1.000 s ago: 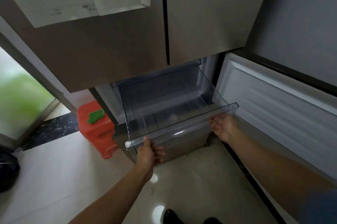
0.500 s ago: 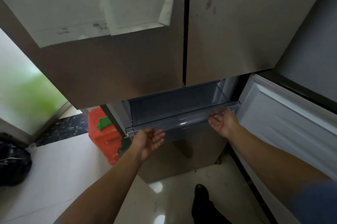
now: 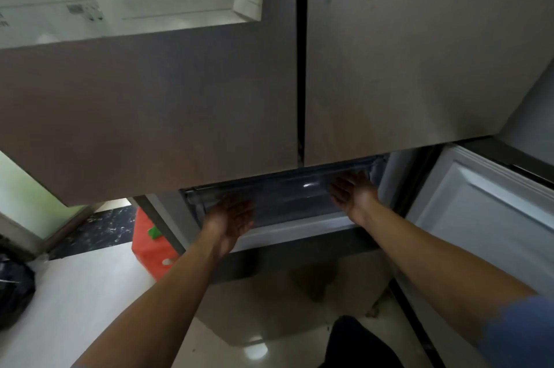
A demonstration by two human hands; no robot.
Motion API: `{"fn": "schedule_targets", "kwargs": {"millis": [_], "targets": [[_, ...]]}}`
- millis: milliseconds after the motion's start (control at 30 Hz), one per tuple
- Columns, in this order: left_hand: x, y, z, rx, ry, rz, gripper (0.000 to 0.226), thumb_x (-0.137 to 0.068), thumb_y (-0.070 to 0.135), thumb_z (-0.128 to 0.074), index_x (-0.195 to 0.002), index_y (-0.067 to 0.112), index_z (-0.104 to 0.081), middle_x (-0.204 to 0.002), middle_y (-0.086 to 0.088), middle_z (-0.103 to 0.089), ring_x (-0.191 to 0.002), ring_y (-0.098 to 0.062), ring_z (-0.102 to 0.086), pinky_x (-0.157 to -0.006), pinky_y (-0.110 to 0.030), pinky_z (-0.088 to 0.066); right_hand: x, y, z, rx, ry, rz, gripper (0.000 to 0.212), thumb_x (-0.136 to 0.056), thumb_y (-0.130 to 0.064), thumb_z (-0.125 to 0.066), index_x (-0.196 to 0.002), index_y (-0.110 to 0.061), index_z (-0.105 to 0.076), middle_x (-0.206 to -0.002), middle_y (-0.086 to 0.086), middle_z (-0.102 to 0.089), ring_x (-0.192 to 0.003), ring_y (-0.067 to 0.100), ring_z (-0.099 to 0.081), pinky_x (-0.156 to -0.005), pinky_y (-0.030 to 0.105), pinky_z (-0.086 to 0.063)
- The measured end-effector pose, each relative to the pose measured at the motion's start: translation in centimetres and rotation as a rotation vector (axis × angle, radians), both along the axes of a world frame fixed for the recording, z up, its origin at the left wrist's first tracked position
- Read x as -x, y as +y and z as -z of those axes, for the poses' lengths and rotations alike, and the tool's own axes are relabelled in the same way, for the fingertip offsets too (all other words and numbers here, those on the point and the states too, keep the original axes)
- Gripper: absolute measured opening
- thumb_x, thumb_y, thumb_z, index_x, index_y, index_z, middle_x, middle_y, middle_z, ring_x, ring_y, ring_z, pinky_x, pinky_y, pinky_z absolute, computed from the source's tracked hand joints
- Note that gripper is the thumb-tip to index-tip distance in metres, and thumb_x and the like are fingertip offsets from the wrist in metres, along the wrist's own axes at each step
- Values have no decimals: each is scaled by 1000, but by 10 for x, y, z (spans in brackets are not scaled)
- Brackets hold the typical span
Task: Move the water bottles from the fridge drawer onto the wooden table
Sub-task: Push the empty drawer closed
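Note:
The clear plastic fridge drawer (image 3: 287, 197) sits almost fully inside the fridge, below the two grey upper doors. My left hand (image 3: 230, 217) rests flat against the drawer's front on the left, fingers spread. At the drawer's right end my right hand (image 3: 350, 192) presses against the front with fingers apart. Neither hand holds anything. No water bottles and no wooden table are in view; the drawer's inside is mostly hidden.
The lower fridge door (image 3: 485, 217) stands swung out at the right. An orange-red plastic stool (image 3: 150, 247) with a green item on it sits left of the fridge. A black bag (image 3: 12, 289) lies on the pale tiled floor at far left.
The drawer has slid from pulled out to nearly closed, with both hands following its front edge inward. The view has moved closer to the fridge.

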State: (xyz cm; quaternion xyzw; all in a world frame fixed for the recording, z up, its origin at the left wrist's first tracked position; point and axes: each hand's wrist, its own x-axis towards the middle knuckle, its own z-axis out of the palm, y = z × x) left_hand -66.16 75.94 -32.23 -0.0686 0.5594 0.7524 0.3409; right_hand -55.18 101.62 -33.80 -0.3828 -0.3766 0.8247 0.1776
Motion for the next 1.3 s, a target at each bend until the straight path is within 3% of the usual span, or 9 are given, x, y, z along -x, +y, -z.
{"fn": "schedule_targets", "kwargs": {"millis": [100, 233, 400, 533, 700, 833, 1000, 1133, 1300], "targets": [[2, 10, 8, 7, 29, 16, 39, -104, 29, -24, -138, 16, -37, -107, -10, -60, -99, -28, -56, -90, -44, -38, 5, 2, 5, -34, -4, -4, 37, -103, -36, -35, -114, -11, -61, -96, 8, -69, -88, 25, -65, -68, 35, -48], [-6, 18, 12, 67, 31, 34, 33, -103, 35, -26, -110, 16, -52, -110, -13, -61, -91, -26, -59, -78, -41, -45, 2, 5, 5, -15, -9, -46, 47, -102, -45, -31, -105, -11, -62, -96, 12, -68, -88, 27, -64, -72, 37, -48], [-27, 1, -11, 239, 45, 82, 28, -102, 29, -33, -105, 12, -55, -94, -12, -65, -80, -26, -61, -65, -36, -47, -23, -2, -14, -48, -190, -81, 33, -99, -43, -44, -98, -13, -59, -88, 10, -66, -74, 21, -62, -65, 33, -52], [-51, -27, -38, 360, 97, 214, 20, -99, 28, -41, -103, 15, -55, -88, -12, -66, -74, -24, -62, -65, -34, -47, -64, -17, -37, -409, -431, -134, 23, -99, -31, -49, -108, -13, -60, -86, 8, -66, -74, 18, -62, -57, 30, -46], [-83, -36, -52, 486, 237, 365, 16, -95, 22, -52, -97, 7, -57, -77, -12, -64, -74, -27, -62, -71, -41, -52, -131, -30, -78, -941, -482, -123, 10, -94, -17, -56, -87, -21, -62, -84, 8, -70, -74, 20, -65, -69, 34, -53], [-123, -21, -57, 585, 362, 517, 19, -96, 21, -51, -94, 3, -58, -78, -17, -61, -67, -25, -57, -56, -32, -46, -190, -27, -124, -1313, -552, -51, 7, -91, -21, -59, -96, -20, -63, -81, -1, -65, -74, 17, -61, -66, 30, -48], [-176, 3, -65, 630, 509, 719, 16, -95, 18, -50, -97, 5, -59, -87, -11, -61, -68, -20, -57, -56, -29, -45, -258, 2, -174, -1606, -727, 96, 18, -92, -28, -56, -105, -19, -64, -98, 0, -65, -87, 19, -59, -73, 29, -44], [-215, 20, -84, 631, 630, 773, 18, -97, 19, -48, -101, 5, -59, -98, -16, -65, -74, -21, -59, -61, -29, -48, -321, 47, -188, -1623, -987, 96, 31, -90, -32, -55, -116, -17, -60, -118, 12, -60, -110, 31, -52, -84, 42, -46], [-272, 32, -101, 618, 700, 700, 16, -97, 17, -49, -96, 4, -59, -77, -12, -62, -66, -21, -59, -58, -32, -49, -382, 81, -171, -1362, -1171, -151, 52, -96, -46, -43, -137, -14, -45, -134, 17, -52, -118, 36, -52, -96, 46, -44]]}}
